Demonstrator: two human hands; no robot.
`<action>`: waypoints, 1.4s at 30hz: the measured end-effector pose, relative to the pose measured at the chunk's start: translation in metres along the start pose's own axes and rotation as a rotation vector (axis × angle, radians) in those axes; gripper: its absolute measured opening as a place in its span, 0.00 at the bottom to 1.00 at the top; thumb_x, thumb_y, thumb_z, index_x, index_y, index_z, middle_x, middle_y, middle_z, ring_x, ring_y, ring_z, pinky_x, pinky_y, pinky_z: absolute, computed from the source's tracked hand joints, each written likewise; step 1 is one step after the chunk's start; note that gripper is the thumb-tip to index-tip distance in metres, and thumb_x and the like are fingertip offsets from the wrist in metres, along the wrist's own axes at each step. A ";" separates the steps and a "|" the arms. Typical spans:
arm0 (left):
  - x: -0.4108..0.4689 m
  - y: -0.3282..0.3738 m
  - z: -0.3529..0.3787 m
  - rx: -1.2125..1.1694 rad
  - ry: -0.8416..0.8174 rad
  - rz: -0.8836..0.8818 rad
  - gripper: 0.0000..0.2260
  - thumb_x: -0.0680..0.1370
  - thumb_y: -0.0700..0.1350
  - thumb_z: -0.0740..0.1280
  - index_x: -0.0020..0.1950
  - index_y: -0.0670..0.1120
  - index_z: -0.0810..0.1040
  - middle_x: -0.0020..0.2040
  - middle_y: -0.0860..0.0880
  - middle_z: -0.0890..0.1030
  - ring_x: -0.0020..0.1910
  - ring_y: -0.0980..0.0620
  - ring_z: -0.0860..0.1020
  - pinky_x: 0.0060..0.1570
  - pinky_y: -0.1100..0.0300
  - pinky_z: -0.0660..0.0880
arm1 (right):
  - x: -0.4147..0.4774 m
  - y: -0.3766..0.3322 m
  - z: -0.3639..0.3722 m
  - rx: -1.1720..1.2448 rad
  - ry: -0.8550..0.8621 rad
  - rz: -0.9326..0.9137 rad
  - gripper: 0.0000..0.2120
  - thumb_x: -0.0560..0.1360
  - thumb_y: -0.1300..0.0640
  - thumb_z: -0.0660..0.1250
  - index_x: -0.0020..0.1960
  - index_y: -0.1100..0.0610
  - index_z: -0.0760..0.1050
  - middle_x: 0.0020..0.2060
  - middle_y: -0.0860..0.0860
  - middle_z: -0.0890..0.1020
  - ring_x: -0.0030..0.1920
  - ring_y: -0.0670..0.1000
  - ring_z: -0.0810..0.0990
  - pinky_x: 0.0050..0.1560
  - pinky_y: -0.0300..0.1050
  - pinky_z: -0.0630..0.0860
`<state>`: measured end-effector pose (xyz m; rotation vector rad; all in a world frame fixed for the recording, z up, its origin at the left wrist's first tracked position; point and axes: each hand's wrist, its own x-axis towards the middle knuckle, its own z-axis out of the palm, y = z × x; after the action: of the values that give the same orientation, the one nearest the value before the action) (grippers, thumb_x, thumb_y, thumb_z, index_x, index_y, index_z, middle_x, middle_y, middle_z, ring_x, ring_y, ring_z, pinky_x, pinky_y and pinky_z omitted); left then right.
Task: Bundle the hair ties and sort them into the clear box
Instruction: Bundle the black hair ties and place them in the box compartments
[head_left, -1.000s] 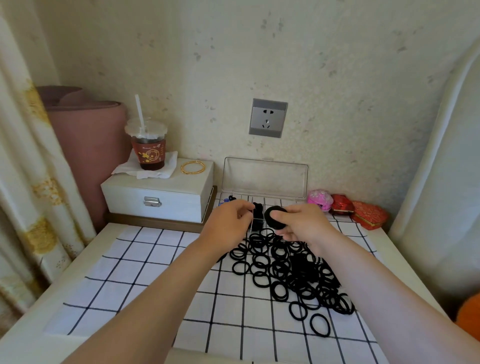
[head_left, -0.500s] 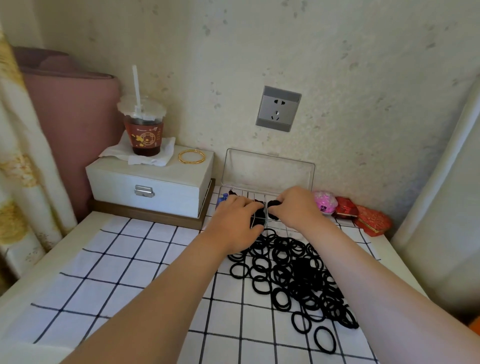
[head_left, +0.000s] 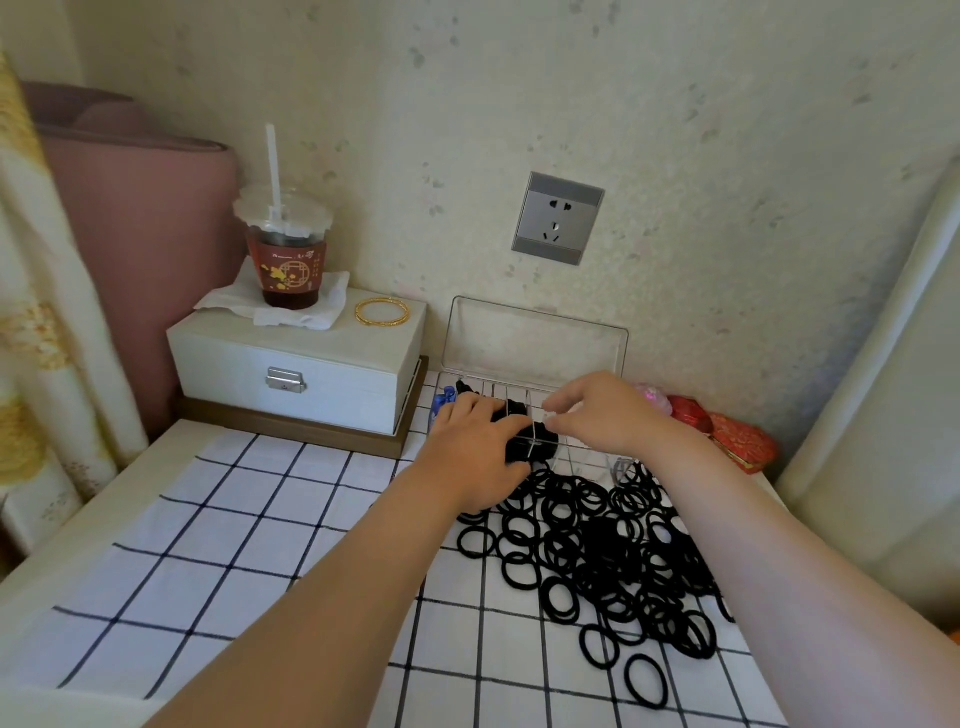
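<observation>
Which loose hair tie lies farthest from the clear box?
The lone hair tie at the pile's near end, closest to the camera, touching no other.

Clear box (head_left: 537, 340) at table (head_left: 156, 457) rear against wall (head_left: 727, 156), lid upright; loose hair ties (head_left: 602, 556) heaped on cloth (head_left: 249, 545) directly before it. Case (head_left: 291, 364) left of box, carrying cup (head_left: 285, 260) on napkin (head_left: 317, 312), bangle (head_left: 382, 312) right of cup. Left hand (head_left: 470, 447) and right hand (head_left: 608, 410) over box compartments, bundle (head_left: 544, 446) between them.

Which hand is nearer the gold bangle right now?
Left. The left hand sits over the clear box, just right of the gold bangle; the right hand is farther right.
</observation>
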<state>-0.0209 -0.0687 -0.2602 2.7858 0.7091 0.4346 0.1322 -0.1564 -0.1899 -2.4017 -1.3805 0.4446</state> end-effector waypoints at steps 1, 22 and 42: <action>0.000 0.000 0.000 -0.004 0.003 0.003 0.27 0.78 0.59 0.62 0.76 0.58 0.62 0.75 0.50 0.63 0.74 0.48 0.55 0.73 0.50 0.50 | -0.004 0.000 0.003 -0.063 0.007 -0.031 0.14 0.76 0.57 0.69 0.61 0.52 0.82 0.61 0.49 0.82 0.61 0.49 0.79 0.61 0.40 0.71; -0.067 -0.042 -0.048 -0.070 0.016 -0.240 0.12 0.81 0.42 0.61 0.57 0.53 0.81 0.56 0.52 0.80 0.53 0.53 0.78 0.53 0.61 0.75 | -0.043 -0.054 0.060 -0.136 0.066 -0.397 0.15 0.81 0.60 0.61 0.59 0.49 0.82 0.58 0.46 0.83 0.57 0.48 0.80 0.60 0.48 0.77; -0.083 -0.046 -0.045 -0.185 -0.145 -0.347 0.06 0.80 0.43 0.62 0.54 0.48 0.78 0.53 0.50 0.80 0.48 0.54 0.75 0.46 0.62 0.72 | -0.046 -0.064 0.092 -0.240 -0.077 -0.280 0.09 0.77 0.55 0.67 0.55 0.52 0.82 0.51 0.48 0.81 0.53 0.52 0.80 0.53 0.50 0.79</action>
<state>-0.1256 -0.0635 -0.2512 2.4273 1.0341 0.2147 0.0219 -0.1547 -0.2401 -2.3386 -1.8659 0.3152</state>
